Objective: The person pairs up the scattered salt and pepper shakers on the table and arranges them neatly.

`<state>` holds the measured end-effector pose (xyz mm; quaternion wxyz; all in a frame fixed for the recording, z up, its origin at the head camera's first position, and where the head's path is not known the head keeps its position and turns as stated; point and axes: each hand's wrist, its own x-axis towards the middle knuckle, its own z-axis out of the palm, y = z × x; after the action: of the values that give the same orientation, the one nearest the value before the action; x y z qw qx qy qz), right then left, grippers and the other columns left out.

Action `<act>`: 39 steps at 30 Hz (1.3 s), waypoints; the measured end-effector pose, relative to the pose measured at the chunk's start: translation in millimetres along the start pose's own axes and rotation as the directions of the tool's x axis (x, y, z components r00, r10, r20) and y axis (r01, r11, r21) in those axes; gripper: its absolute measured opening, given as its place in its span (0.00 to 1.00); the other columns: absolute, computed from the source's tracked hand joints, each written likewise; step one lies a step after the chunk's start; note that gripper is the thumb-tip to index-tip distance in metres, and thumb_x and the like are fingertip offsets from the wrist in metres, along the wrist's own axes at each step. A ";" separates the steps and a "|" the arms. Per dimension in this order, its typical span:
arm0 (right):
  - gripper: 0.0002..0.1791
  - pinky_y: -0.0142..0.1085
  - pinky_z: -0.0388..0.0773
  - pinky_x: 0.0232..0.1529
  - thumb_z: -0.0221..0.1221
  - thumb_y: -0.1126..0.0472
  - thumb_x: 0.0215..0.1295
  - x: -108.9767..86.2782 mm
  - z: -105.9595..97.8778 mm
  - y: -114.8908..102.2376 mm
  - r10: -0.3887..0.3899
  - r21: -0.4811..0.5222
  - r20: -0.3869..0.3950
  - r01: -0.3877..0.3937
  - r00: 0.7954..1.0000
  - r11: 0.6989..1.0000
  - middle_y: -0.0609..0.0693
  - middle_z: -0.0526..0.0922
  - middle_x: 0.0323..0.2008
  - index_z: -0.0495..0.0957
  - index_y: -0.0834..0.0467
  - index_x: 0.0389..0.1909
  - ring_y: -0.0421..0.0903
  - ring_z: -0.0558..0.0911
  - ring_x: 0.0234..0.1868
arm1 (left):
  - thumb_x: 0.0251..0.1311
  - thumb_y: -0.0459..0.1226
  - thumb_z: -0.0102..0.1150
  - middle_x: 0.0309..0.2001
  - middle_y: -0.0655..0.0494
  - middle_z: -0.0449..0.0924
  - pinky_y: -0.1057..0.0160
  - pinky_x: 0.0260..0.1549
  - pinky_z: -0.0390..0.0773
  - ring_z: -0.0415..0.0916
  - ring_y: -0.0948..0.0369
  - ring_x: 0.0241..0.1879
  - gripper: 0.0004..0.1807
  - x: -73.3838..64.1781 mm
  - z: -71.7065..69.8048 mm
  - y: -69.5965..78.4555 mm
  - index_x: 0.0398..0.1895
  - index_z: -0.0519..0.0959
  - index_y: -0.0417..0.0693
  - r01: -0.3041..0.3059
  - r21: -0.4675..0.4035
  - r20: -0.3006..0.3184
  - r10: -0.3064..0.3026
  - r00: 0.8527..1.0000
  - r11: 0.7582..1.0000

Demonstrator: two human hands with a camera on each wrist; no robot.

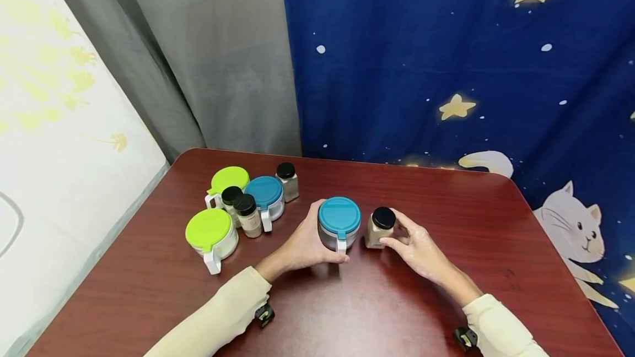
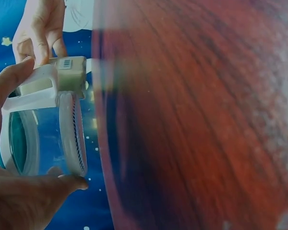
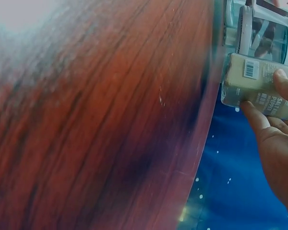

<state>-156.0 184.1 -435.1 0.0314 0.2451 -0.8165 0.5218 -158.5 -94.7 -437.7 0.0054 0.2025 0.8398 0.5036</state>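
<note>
My left hand (image 1: 305, 242) grips a clear seasoning jar (image 1: 339, 218) with a blue lid and white handle, thumb and fingers on opposite sides. In the left wrist view, its clear body (image 2: 49, 139) and ridged base show between the fingers. Just to the right, my right hand (image 1: 421, 249) pinches a square spice bottle (image 1: 379, 230) with a black lid between thumb and fingers. The right wrist view shows the bottle's pale contents, a barcode and a printed label (image 3: 261, 79). Jar and bottle stand side by side with a narrow gap in the head view.
On the left of the red-brown table (image 1: 317, 313) are two green-lidded jars (image 1: 210, 227) (image 1: 230, 179), another blue-lidded jar (image 1: 264, 194) and three black-lidded spice bottles (image 1: 248, 215) (image 1: 231, 198) (image 1: 288, 182), close together. Curtains (image 1: 377, 70) hang behind the far edge.
</note>
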 end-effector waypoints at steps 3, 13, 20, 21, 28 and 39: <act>0.34 0.35 0.80 0.50 0.67 0.72 0.63 2.5 -1.7 0.6 -0.002 -0.007 -0.010 0.002 1.000 1.000 0.60 0.81 0.52 0.68 0.66 0.69 0.48 0.82 0.51 | 0.33 0.42 0.89 0.65 0.53 0.67 0.52 0.62 0.69 0.70 0.59 0.61 0.66 3.2 1.9 -2.5 0.75 0.53 0.48 0.001 0.001 -0.001 -0.001 1.000 1.000; 0.33 0.26 0.76 0.51 0.67 0.72 0.64 11.1 -14.0 2.8 -0.032 -0.024 -0.029 0.032 0.999 0.999 0.59 0.81 0.51 0.69 0.65 0.69 0.45 0.81 0.49 | 0.33 0.41 0.89 0.64 0.56 0.70 0.54 0.63 0.68 0.70 0.61 0.62 0.65 17.2 7.1 -9.0 0.74 0.54 0.51 -0.029 -0.044 0.030 0.030 0.999 0.999; 0.32 0.25 0.75 0.51 0.67 0.73 0.63 11.3 -27.4 7.7 -0.038 -0.035 -0.035 0.037 0.999 0.999 0.60 0.81 0.52 0.69 0.66 0.68 0.42 0.79 0.50 | 0.34 0.41 0.88 0.65 0.56 0.69 0.53 0.63 0.68 0.69 0.61 0.62 0.65 27.5 16.8 -12.9 0.75 0.53 0.51 -0.011 -0.066 0.043 0.014 0.999 0.998; 0.32 0.25 0.75 0.51 0.67 0.73 0.63 11.6 -29.3 8.7 -0.037 -0.036 -0.038 0.036 0.999 0.999 0.60 0.81 0.52 0.69 0.66 0.68 0.40 0.79 0.50 | 0.34 0.41 0.88 0.65 0.56 0.69 0.53 0.64 0.68 0.69 0.61 0.62 0.65 29.7 17.9 -12.7 0.75 0.53 0.51 -0.009 -0.068 0.042 0.012 0.999 0.998; 0.32 0.24 0.74 0.52 0.67 0.74 0.62 12.8 -36.7 15.3 -0.051 -0.036 -0.055 0.049 0.997 0.998 0.60 0.81 0.51 0.70 0.67 0.67 0.38 0.79 0.48 | 0.33 0.42 0.89 0.63 0.57 0.71 0.53 0.63 0.69 0.70 0.61 0.61 0.65 39.6 23.1 -8.0 0.75 0.54 0.51 0.001 -0.061 0.042 0.002 0.999 0.998; 0.31 0.23 0.74 0.51 0.66 0.75 0.63 15.4 -44.6 27.4 -0.046 -0.040 -0.077 0.043 0.996 0.998 0.64 0.81 0.53 0.69 0.69 0.67 0.34 0.79 0.50 | 0.31 0.43 0.89 0.61 0.56 0.73 0.55 0.61 0.70 0.72 0.60 0.59 0.66 58.0 35.7 -1.2 0.74 0.54 0.50 0.008 -0.066 0.044 -0.005 0.999 0.998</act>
<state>-190.5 226.3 -433.1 0.0793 0.2420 -0.8189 0.5144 -204.5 -45.0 -445.0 0.0321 0.2102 0.8230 0.5267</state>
